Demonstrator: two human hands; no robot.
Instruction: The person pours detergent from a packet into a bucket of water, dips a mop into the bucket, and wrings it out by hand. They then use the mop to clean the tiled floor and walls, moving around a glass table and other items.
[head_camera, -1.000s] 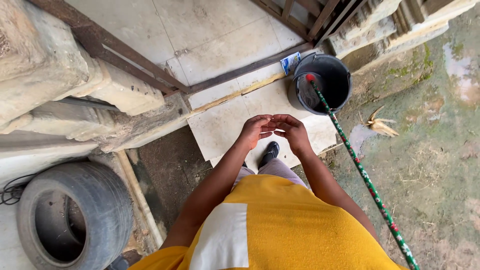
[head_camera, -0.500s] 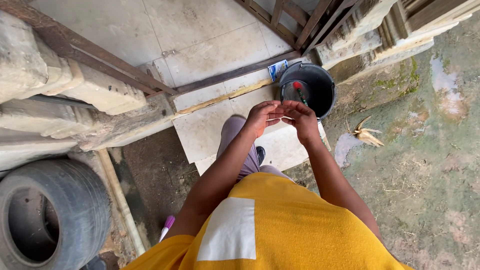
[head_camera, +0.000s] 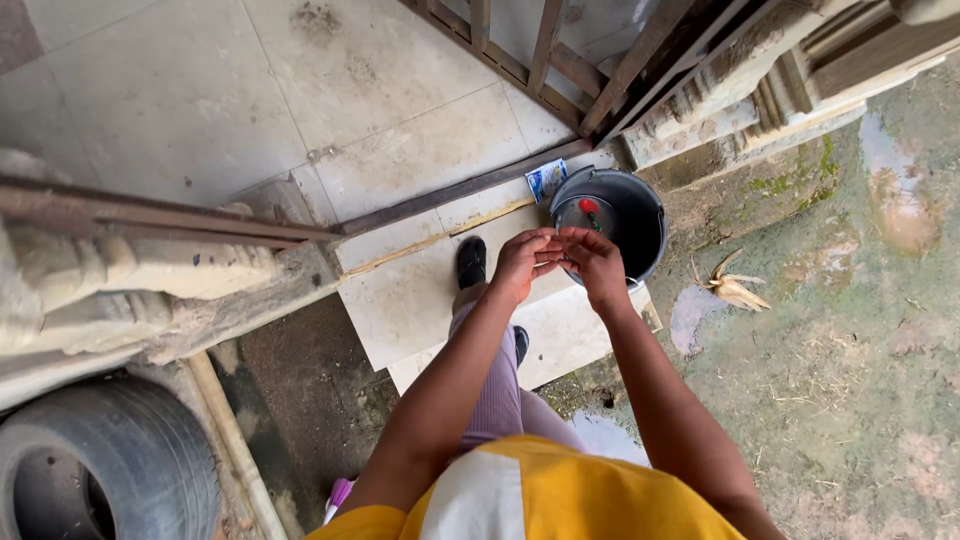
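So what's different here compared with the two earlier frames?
The person has stepped forward: the left foot is now on the tiled step, nearer the black bucket. The patterned mop handle, which leaned out to the right a second ago, now shows only its red tip in the bucket. Left hand and right hand stay together, fingertips touching.
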